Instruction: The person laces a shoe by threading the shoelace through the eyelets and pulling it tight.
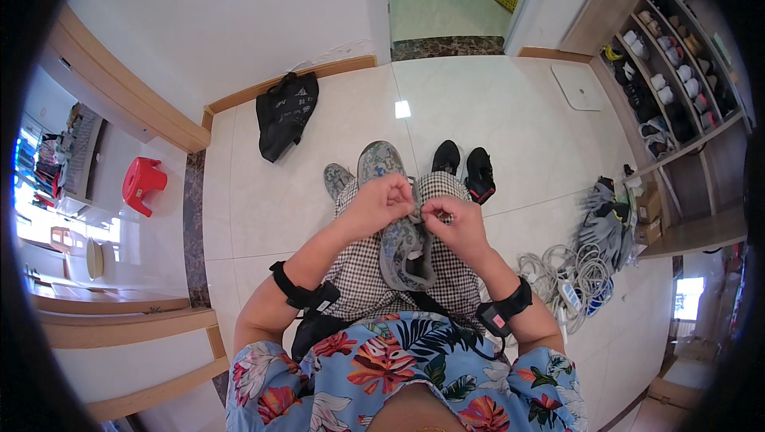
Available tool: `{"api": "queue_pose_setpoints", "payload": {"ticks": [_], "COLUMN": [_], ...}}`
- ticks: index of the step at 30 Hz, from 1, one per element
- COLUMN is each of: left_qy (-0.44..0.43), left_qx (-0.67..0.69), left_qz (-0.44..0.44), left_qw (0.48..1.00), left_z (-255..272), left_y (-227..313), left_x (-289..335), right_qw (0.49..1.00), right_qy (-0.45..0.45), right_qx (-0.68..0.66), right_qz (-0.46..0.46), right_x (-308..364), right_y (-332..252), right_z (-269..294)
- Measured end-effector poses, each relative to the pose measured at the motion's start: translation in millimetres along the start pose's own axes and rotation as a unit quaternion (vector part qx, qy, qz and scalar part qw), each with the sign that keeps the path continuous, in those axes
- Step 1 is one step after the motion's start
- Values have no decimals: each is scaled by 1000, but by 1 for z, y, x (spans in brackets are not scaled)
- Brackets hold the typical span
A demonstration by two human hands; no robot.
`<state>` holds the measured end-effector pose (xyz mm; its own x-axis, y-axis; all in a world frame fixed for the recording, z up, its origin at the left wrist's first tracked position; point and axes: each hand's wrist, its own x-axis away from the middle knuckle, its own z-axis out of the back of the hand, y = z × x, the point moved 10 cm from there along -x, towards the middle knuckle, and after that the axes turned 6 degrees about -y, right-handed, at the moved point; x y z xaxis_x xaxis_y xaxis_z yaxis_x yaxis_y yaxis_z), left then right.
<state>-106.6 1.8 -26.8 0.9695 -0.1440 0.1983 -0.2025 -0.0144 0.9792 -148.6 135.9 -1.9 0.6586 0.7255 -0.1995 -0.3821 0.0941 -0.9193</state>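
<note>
A grey camouflage-patterned shoe (404,261) lies over my lap, toe pointing away from me. My left hand (381,205) is closed in a pinch at the lacing, and my right hand (456,221) pinches close beside it. Between the fingertips something thin shows, which looks like a shoelace (416,210). Parts of the shoe's middle are covered by my hands. A second camouflage shoe (339,180) is on the floor just left of the first one's toe. To the right of the toe, a pair of black shoes (479,173) rests beyond my checked trousers (358,284).
A black bag (287,113) lies by the wall. Coiled cables (562,280) and grey gloves (606,237) sit on the floor at right, near a shoe rack (677,65). A white scale (577,88) is at the far right, a red stool (143,185) at left.
</note>
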Motion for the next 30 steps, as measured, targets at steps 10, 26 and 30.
{"api": "queue_pose_setpoints", "payload": {"ticks": [10, 26, 30], "left_qy": [54, 133, 136], "left_qx": [-68, -168, -157], "left_qz": [6, -93, -85], "left_qw": [996, 972, 975], "left_z": [-3, -9, -8], "left_y": [8, 9, 7], "left_x": [5, 13, 14], "right_qw": [995, 996, 995], "right_qy": [25, 6, -7], "right_qx": [83, 92, -56], "right_qz": [38, -5, -80], "right_x": [3, 6, 12], "right_y": [-23, -4, 20], "right_z": [2, 2, 1]}}
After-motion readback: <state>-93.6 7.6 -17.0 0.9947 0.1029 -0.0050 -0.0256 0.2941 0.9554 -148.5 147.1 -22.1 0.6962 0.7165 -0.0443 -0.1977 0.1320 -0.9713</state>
